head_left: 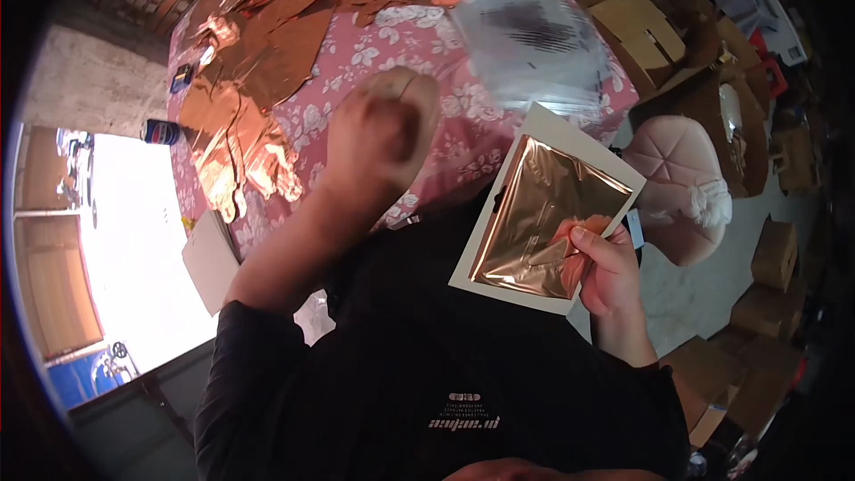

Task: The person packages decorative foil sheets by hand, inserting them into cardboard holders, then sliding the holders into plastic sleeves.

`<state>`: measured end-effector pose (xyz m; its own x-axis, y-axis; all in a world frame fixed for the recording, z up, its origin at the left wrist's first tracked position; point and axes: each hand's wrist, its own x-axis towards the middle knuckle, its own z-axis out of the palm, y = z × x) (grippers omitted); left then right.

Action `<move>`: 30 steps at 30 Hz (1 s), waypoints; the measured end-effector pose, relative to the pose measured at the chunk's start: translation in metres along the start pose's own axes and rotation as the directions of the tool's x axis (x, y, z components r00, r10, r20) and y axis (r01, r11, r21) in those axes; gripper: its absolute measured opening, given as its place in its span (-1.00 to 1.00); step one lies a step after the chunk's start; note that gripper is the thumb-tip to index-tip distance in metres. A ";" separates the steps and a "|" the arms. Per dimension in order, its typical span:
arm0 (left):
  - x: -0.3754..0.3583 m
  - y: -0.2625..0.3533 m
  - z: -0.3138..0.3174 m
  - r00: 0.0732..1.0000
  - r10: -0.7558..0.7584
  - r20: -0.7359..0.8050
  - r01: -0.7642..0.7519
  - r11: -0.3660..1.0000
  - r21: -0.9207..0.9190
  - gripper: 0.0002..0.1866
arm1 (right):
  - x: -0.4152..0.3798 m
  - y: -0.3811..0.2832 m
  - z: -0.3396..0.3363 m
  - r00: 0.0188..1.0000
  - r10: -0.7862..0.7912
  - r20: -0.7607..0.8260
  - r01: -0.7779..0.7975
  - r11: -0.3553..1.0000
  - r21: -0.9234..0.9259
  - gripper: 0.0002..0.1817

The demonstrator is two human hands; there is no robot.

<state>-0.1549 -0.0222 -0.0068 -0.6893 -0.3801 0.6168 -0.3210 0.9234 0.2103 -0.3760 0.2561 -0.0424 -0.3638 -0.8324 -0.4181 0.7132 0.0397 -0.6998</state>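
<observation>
My right hand [608, 269] grips the lower right edge of a white card with a shiny copper-coloured foil packet [543, 218] lying on it, the thumb pressed on the foil. Raised over the pink floral tablecloth, my left hand [385, 129] is blurred by motion, its fingers curled; whether anything is in them cannot be made out. Copper foil pieces [233, 129] are spread on the left and far parts of the table. A stack of clear plastic sleeves [534, 44] lies at the far right of the table, beyond the card.
A blue can [161, 132] stands at the table's left edge, with a pale card [210, 263] nearer to me. On the right are a pink cushioned stool [677, 178] and several cardboard boxes [637, 27]. The floral tablecloth [463, 138] covers the table.
</observation>
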 end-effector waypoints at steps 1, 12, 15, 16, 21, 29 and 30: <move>-0.013 -0.001 -0.007 0.993 -0.091 0.081 0.083 0.992 0.097 -0.87 | 0.003 0.004 0.003 0.998 -0.003 0.060 0.005 1.000 -0.023 -0.94; -0.076 -0.001 0.010 0.895 -0.357 0.268 0.292 0.922 0.254 -0.85 | 0.051 0.062 0.040 0.969 0.247 -0.017 -0.243 0.938 -0.249 -0.92; -0.090 0.002 0.016 0.911 -0.294 0.289 0.236 0.947 0.220 -0.86 | 0.052 0.075 0.037 0.974 0.214 -0.074 -0.226 0.938 -0.261 -0.92; -0.093 0.005 0.015 0.912 -0.289 0.293 0.234 0.949 0.209 -0.86 | 0.053 0.079 0.036 0.980 0.179 -0.087 -0.196 0.943 -0.268 -0.92; -0.103 0.015 0.006 0.943 -0.229 0.241 0.196 0.969 0.153 -0.91 | 0.055 0.088 0.033 0.973 0.163 -0.161 -0.197 0.955 -0.223 -0.92; -0.124 0.015 0.000 0.871 -0.422 0.253 0.451 0.890 -0.068 -0.91 | 0.064 0.108 0.041 0.983 0.104 -0.151 -0.134 0.969 -0.209 -0.90; -0.125 0.014 0.000 0.868 -0.428 0.252 0.467 0.876 -0.122 -0.91 | 0.067 0.110 0.038 0.988 0.120 -0.101 -0.139 0.966 -0.219 -0.90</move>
<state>-0.0733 0.0382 -0.0811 -0.6250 -0.7381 0.2540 -0.5239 0.6379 0.5645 -0.2990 0.1840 -0.1255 -0.3347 -0.7613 -0.5553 0.6086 0.2752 -0.7442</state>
